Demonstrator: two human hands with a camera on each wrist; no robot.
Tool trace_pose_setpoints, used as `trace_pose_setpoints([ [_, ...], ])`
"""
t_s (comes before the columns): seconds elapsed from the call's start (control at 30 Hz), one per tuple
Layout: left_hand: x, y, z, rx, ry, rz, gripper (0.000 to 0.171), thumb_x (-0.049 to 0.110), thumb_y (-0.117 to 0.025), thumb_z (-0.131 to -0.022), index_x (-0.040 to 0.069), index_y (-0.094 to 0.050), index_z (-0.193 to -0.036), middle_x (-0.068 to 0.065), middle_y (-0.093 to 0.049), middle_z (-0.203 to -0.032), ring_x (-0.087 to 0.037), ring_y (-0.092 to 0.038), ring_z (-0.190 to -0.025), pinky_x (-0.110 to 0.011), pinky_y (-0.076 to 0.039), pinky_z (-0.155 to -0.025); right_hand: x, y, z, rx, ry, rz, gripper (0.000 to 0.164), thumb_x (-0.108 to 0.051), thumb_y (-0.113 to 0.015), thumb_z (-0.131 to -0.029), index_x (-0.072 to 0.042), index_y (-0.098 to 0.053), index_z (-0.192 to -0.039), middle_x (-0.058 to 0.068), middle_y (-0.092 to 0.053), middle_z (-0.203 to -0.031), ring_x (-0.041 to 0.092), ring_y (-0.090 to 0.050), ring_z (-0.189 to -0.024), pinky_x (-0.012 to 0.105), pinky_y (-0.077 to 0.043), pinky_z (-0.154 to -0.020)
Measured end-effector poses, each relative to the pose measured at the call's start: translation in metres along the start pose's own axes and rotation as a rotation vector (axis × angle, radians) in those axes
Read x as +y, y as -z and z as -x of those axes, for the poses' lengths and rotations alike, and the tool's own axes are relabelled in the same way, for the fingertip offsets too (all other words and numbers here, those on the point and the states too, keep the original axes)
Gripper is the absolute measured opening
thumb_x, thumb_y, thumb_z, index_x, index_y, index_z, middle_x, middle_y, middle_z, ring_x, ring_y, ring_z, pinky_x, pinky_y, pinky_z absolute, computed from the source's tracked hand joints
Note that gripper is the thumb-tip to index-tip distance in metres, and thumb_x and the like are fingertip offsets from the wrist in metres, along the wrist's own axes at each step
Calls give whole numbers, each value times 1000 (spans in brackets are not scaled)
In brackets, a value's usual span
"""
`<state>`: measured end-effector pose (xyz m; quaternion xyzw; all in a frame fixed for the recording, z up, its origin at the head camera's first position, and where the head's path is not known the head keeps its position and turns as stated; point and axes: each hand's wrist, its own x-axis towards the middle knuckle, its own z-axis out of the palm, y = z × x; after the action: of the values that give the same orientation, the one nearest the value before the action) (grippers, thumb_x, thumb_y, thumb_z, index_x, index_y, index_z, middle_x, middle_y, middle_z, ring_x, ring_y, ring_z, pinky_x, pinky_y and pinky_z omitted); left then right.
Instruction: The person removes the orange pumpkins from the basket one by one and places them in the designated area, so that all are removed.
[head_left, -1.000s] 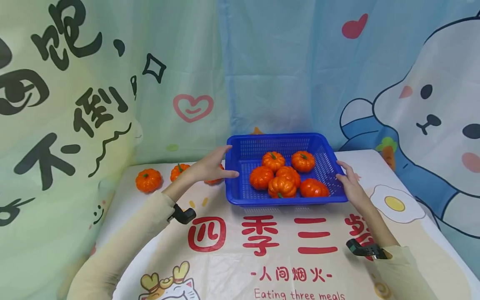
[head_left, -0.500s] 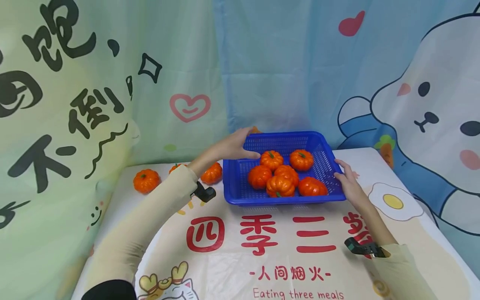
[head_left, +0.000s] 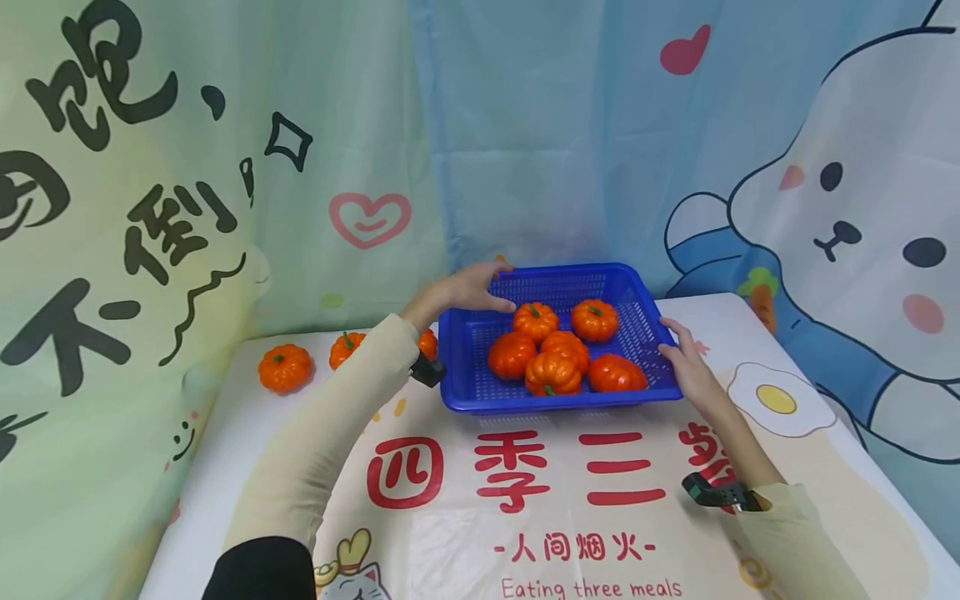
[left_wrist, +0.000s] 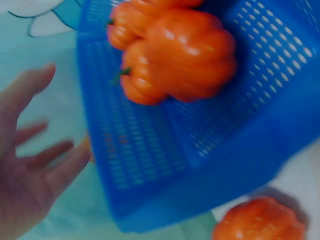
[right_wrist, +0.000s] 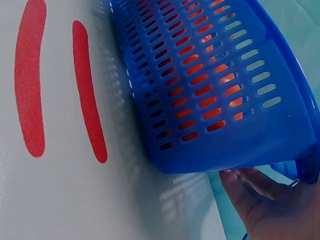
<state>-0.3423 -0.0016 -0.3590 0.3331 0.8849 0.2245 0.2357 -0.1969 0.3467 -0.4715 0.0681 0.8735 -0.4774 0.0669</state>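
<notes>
A blue slotted plastic basket [head_left: 480,407] stands toward the back of the table, with several small orange pumpkins [head_left: 555,372] grouped inside it. My left hand [head_left: 472,287] reaches to the basket's back left corner, thumb over the inside. In the left wrist view its fingers [left_wrist: 65,167] are spread, one fingertip right at the rim and the thumb well apart from it. At the basket's right end, my right hand [head_left: 692,367] holds the side near the rim. In the right wrist view the basket's end wall partly hides those fingers [right_wrist: 237,192].
Left of the basket are three more pumpkins: one at the far left [head_left: 286,368], a second [head_left: 346,347] and a third [head_left: 427,343] partly behind my left sleeve [head_left: 330,433]. A printed curtain [head_left: 517,192] hangs close behind the table [head_left: 570,467].
My left hand has moved from the basket's left rim to its back left corner. The right hand stays at the right end, and the head view has shifted slightly.
</notes>
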Motion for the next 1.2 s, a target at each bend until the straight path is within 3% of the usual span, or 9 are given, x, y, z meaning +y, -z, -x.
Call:
trace_pose_setpoints([
  [0.13, -9, -8, -6, -239, -14, -113, 67, 35, -63, -93, 12, -35, -150, -18, -39, -151, -32, -36, -141, -45, -35, -115, 1, 0, -1, -2, -5, 4, 62, -43, -22, -104, -27, 8, -156, 28, -4, -160, 56, -21, -139, 73, -26, -106],
  [0.23, -11, -14, -11, -324, -20, -167, 66, 36, -62, -94, 16, -34, -151, -17, -37, -152, -31, -35, -142, -43, -35, -116, 1, 0, -1, -3, -5, 2, 62, -43, -23, -104, -28, 8, -156, 27, -4, -160, 56, -21, -139, 72, -27, -106],
  [0.6, -4, -35, -21, -365, 8, -240, 64, 35, -62, -94, 17, -36, -150, -10, -35, -155, -27, -34, -143, -43, -30, -118, 0, -1, -1, -5, -10, 6, 61, -42, -22, -104, -28, 7, -156, 27, -5, -160, 56, -21, -139, 73, -26, -106],
  [0.77, 1, -45, -25, -377, 57, -260, 67, 37, -64, -92, 20, -35, -151, -7, -31, -158, -27, -29, -146, -44, -25, -121, 0, -1, 0, -3, -6, 5, 62, -43, -23, -104, -29, 8, -156, 25, -3, -161, 56, -20, -140, 73, -26, -106],
  [1.2, 8, -52, -31, -398, 102, -285, 73, 39, -68, -89, 23, -34, -151, -5, -29, -159, -26, -28, -147, -43, -24, -122, 1, 0, 1, -8, -4, -8, 61, -41, -23, -104, -29, 8, -156, 25, -2, -161, 56, -20, -140, 73, -26, -106],
])
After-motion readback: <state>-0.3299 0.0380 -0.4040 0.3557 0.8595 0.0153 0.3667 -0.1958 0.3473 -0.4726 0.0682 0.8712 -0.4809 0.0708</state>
